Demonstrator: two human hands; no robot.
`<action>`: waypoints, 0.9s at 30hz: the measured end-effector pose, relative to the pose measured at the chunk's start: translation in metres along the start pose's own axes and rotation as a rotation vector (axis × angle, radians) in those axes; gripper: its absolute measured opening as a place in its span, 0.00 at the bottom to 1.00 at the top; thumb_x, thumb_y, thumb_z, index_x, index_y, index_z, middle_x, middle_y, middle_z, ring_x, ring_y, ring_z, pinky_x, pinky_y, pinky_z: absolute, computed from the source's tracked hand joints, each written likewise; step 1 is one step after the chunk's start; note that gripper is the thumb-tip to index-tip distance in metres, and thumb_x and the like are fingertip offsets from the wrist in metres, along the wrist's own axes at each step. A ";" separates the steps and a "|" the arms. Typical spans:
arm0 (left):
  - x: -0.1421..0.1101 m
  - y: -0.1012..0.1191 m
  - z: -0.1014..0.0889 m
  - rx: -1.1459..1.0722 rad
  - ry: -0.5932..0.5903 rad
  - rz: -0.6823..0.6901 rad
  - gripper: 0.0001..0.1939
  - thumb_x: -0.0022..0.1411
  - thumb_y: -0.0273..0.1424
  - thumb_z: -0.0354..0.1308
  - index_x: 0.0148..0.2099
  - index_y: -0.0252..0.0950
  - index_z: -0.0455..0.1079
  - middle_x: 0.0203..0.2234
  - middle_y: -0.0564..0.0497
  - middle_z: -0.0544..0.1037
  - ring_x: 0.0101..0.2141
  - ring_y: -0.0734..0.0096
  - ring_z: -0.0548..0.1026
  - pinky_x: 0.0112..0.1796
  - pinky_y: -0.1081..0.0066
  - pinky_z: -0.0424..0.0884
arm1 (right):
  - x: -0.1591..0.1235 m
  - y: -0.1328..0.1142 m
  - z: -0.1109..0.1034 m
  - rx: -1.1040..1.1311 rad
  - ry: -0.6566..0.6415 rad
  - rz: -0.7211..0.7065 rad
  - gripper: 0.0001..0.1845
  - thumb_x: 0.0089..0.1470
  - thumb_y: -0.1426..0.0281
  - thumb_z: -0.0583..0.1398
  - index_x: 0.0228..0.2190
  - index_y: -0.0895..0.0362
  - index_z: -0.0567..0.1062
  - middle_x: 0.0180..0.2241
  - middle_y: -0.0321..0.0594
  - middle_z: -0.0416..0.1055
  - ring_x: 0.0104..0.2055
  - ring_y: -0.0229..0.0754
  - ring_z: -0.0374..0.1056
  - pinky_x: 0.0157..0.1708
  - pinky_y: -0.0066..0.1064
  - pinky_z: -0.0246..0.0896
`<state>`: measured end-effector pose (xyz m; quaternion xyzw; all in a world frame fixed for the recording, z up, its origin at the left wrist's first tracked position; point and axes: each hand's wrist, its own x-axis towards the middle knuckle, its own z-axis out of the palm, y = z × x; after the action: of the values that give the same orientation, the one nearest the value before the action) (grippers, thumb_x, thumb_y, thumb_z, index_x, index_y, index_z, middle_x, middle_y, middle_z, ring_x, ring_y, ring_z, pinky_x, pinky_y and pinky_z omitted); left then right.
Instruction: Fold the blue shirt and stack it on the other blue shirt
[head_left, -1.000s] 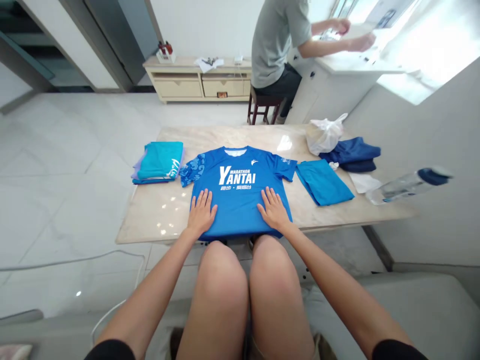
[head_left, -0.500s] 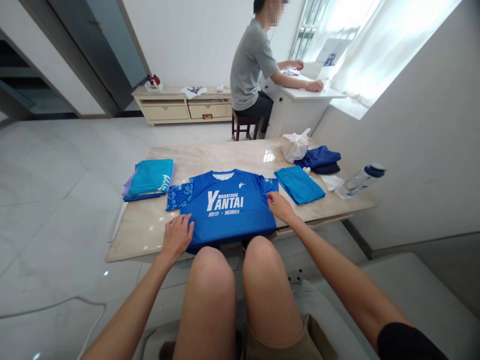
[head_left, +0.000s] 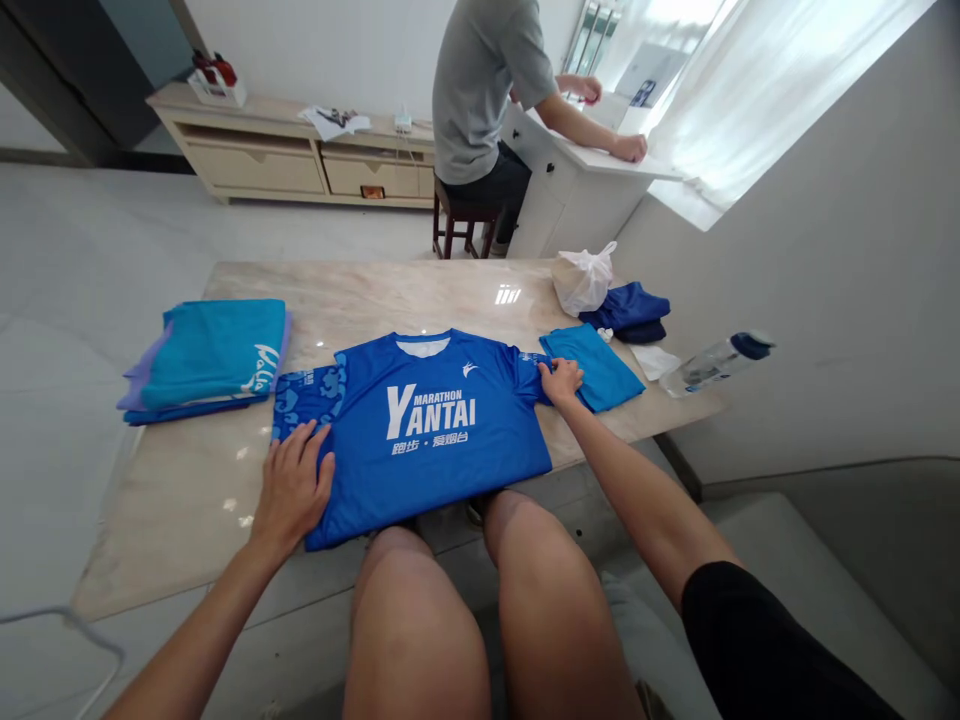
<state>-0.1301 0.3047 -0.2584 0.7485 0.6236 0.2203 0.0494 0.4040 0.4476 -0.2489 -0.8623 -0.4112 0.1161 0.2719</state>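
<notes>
A blue T-shirt (head_left: pixel 431 425) printed "Marathon Yantai" lies spread front side up on the marble-topped table (head_left: pixel 180 500), its lower part over the near edge. My left hand (head_left: pixel 295 490) rests at its left side below the patterned sleeve, fingers spread and fingertips touching the cloth. At the other sleeve, my right hand (head_left: pixel 562 380) has its fingers bent together around the cuff. Just beyond that hand lies a folded teal garment (head_left: pixel 600 365). A stack of folded teal, purple and blue clothes (head_left: pixel 210 350) sits on the table's left.
A white plastic bag (head_left: pixel 583 280), dark blue clothes (head_left: pixel 634 308), a white tissue (head_left: pixel 655 361) and a clear water bottle (head_left: pixel 705 368) stand at the table's right. Behind are a low cabinet (head_left: pixel 255 165) and a person (head_left: pixel 484 90) seated on a stool at a white desk.
The view has shifted nearer the table. My right hand has moved up along the right sleeve to its cuff. My left hand stays at the shirt's left side, nearer the sleeve.
</notes>
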 end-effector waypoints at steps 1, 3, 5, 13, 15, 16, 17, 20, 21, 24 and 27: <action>0.000 0.001 -0.001 -0.002 0.001 -0.003 0.33 0.79 0.42 0.41 0.75 0.30 0.68 0.73 0.31 0.70 0.73 0.41 0.65 0.76 0.38 0.51 | 0.000 0.001 -0.002 0.021 0.000 0.003 0.18 0.69 0.61 0.62 0.52 0.59 0.78 0.61 0.61 0.73 0.67 0.65 0.64 0.67 0.53 0.58; 0.001 0.003 -0.001 -0.010 0.002 -0.007 0.33 0.79 0.42 0.41 0.74 0.29 0.69 0.72 0.30 0.70 0.72 0.40 0.66 0.76 0.39 0.51 | 0.000 0.002 -0.009 0.049 0.005 0.007 0.20 0.71 0.61 0.58 0.56 0.60 0.76 0.58 0.59 0.76 0.63 0.61 0.69 0.65 0.49 0.62; 0.002 0.004 -0.002 -0.017 0.007 -0.011 0.34 0.79 0.42 0.41 0.73 0.28 0.70 0.71 0.29 0.71 0.72 0.40 0.66 0.75 0.39 0.52 | -0.001 0.003 -0.017 0.077 0.010 0.019 0.22 0.72 0.60 0.57 0.58 0.61 0.75 0.57 0.58 0.78 0.61 0.58 0.72 0.63 0.45 0.65; 0.001 0.011 -0.005 -0.031 0.034 -0.032 0.33 0.79 0.42 0.41 0.73 0.28 0.70 0.70 0.30 0.72 0.72 0.43 0.66 0.76 0.42 0.50 | -0.011 -0.020 -0.041 0.068 -0.042 0.022 0.23 0.63 0.60 0.69 0.53 0.63 0.81 0.45 0.54 0.82 0.50 0.56 0.78 0.49 0.41 0.76; 0.001 0.012 -0.006 -0.039 0.039 -0.036 0.32 0.78 0.40 0.42 0.73 0.30 0.69 0.71 0.31 0.72 0.72 0.44 0.66 0.76 0.42 0.49 | -0.015 -0.030 -0.048 0.033 -0.037 -0.030 0.20 0.66 0.62 0.66 0.53 0.64 0.81 0.48 0.57 0.82 0.54 0.58 0.78 0.55 0.44 0.74; 0.001 0.012 -0.006 -0.043 0.038 -0.038 0.32 0.78 0.40 0.43 0.74 0.31 0.69 0.71 0.32 0.72 0.73 0.44 0.65 0.76 0.42 0.48 | -0.018 -0.036 -0.051 0.023 -0.034 -0.058 0.20 0.68 0.64 0.64 0.54 0.64 0.81 0.51 0.58 0.82 0.57 0.59 0.77 0.58 0.45 0.72; 0.000 0.012 -0.006 -0.047 0.034 -0.039 0.32 0.78 0.40 0.44 0.74 0.31 0.69 0.71 0.32 0.71 0.73 0.44 0.65 0.76 0.41 0.48 | -0.021 -0.042 -0.053 0.005 -0.035 -0.097 0.20 0.69 0.65 0.63 0.56 0.63 0.80 0.54 0.59 0.81 0.60 0.60 0.76 0.61 0.46 0.70; 0.000 0.013 -0.007 -0.056 0.022 -0.043 0.32 0.78 0.39 0.44 0.74 0.30 0.69 0.71 0.31 0.71 0.72 0.43 0.65 0.76 0.41 0.48 | -0.036 -0.064 -0.056 -0.146 -0.080 -0.294 0.20 0.73 0.68 0.59 0.62 0.57 0.78 0.59 0.60 0.80 0.62 0.62 0.75 0.63 0.50 0.68; 0.001 0.014 -0.007 -0.058 0.020 -0.043 0.32 0.78 0.39 0.44 0.74 0.30 0.69 0.71 0.31 0.71 0.72 0.43 0.65 0.76 0.41 0.48 | -0.042 -0.072 -0.056 -0.220 -0.103 -0.367 0.20 0.74 0.68 0.58 0.62 0.56 0.77 0.58 0.60 0.80 0.61 0.63 0.76 0.62 0.51 0.68; 0.001 0.015 -0.008 -0.064 0.022 -0.041 0.32 0.78 0.39 0.44 0.74 0.30 0.69 0.71 0.30 0.71 0.72 0.42 0.65 0.76 0.40 0.48 | -0.060 -0.101 -0.048 -0.333 -0.152 -0.525 0.19 0.74 0.69 0.58 0.62 0.56 0.77 0.56 0.61 0.82 0.57 0.65 0.79 0.58 0.52 0.71; 0.000 0.015 -0.008 -0.071 0.020 -0.043 0.31 0.78 0.39 0.45 0.74 0.30 0.69 0.71 0.30 0.70 0.73 0.41 0.64 0.76 0.40 0.47 | -0.070 -0.127 -0.036 -0.168 -0.278 -0.679 0.19 0.75 0.63 0.59 0.62 0.54 0.76 0.51 0.54 0.84 0.52 0.59 0.82 0.55 0.47 0.74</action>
<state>-0.1193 0.2999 -0.2454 0.7304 0.6317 0.2488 0.0744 0.2926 0.4452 -0.1487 -0.6721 -0.7148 0.1009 0.1647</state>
